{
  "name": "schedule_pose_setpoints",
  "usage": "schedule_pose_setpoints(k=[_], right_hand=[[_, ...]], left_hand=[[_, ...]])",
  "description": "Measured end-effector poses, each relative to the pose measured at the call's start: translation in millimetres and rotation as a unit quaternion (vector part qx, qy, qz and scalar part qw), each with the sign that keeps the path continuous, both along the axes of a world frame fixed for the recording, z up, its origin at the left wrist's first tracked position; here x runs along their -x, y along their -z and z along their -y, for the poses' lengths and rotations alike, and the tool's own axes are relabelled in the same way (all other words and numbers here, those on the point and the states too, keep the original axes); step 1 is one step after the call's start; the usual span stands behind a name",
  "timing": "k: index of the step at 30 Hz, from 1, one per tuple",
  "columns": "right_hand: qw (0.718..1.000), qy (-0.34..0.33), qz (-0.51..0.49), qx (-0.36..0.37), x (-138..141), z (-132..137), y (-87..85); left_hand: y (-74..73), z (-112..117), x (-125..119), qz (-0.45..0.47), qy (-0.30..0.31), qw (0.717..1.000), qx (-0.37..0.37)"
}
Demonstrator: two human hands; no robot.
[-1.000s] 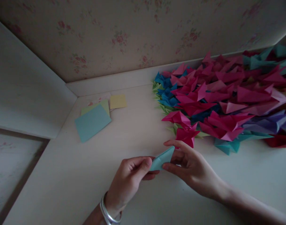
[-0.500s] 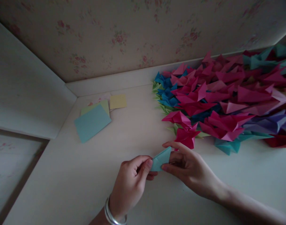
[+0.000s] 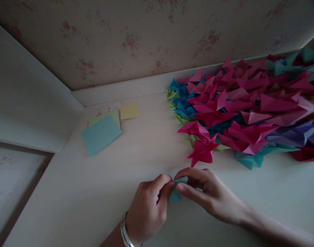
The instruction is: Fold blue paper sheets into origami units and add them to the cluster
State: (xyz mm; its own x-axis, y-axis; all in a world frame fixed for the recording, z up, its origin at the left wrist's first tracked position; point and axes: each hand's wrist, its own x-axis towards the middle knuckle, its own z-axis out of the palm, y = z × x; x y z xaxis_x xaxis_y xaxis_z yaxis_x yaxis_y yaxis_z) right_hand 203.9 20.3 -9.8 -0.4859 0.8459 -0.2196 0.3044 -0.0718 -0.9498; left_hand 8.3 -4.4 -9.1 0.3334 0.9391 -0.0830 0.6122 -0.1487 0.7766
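A small folded piece of light-blue paper (image 3: 175, 196) is held between my two hands, just above the white table. My left hand (image 3: 153, 202) is closed, with thumb and forefinger pinching the paper's left side; a silver bangle circles that wrist. My right hand (image 3: 205, 190) grips the paper's upper right part between thumb and fingertips. Much of the paper is hidden behind my fingers, so its exact shape is unclear. Just beyond my right hand lies a bright pink folded-paper piece (image 3: 203, 152).
A large heap of folded-paper pieces (image 3: 249, 103) in pink, blue, green and purple covers the right back. At the left lie flat sheets: a light-blue one (image 3: 101, 135), a green one (image 3: 115, 116) and a yellow one (image 3: 129, 111). A floral wall (image 3: 146, 41) rises behind the white table (image 3: 95, 199).
Both hands have come slightly nearer to me and closer together. The folded paper has turned and is now more covered by the fingers. The sheets and the heap have stayed put.
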Motion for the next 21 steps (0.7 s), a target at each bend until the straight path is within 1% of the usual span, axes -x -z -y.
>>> schedule_pose_setpoints(k=[4, 6, 8, 9, 12, 15, 18, 21], right_hand=[[0.999, 0.019, 0.018, -0.028, -1.4, -3.0, -0.3], [0.999, 0.022, 0.007, -0.023, -1.4, -3.7, -0.9], [0.999, 0.027, -0.011, -0.014, -1.8, -5.1, -1.9], [0.999, 0.040, -0.018, -0.010, -2.4, -6.2, -2.4], [0.994, 0.105, -0.036, 0.014, -5.1, -9.9, -2.4], [0.986, 0.151, -0.060, 0.047, -7.5, -12.0, -0.6], [0.980, 0.160, -0.091, 0.071, -8.0, -11.7, 1.6], [0.978, 0.152, -0.118, 0.085, -7.7, -10.9, 3.6]], left_hand=[[-0.1, 1.7, -2.2, -0.014, 0.011, 1.000, 0.002], [-1.7, 1.7, -3.1, -0.010, 0.020, 1.000, 0.014], [-4.3, 1.1, -3.1, 0.000, 0.020, 0.999, 0.035], [-5.8, 0.6, -2.6, 0.006, 0.015, 0.999, 0.046], [-9.9, -0.6, -0.3, 0.026, 0.001, 0.997, 0.069], [-12.0, -0.3, 1.4, 0.057, 0.012, 0.995, 0.086], [-12.6, 0.5, 1.0, 0.073, 0.018, 0.992, 0.103], [-13.2, 0.1, 0.0, 0.062, 0.013, 0.993, 0.105]])
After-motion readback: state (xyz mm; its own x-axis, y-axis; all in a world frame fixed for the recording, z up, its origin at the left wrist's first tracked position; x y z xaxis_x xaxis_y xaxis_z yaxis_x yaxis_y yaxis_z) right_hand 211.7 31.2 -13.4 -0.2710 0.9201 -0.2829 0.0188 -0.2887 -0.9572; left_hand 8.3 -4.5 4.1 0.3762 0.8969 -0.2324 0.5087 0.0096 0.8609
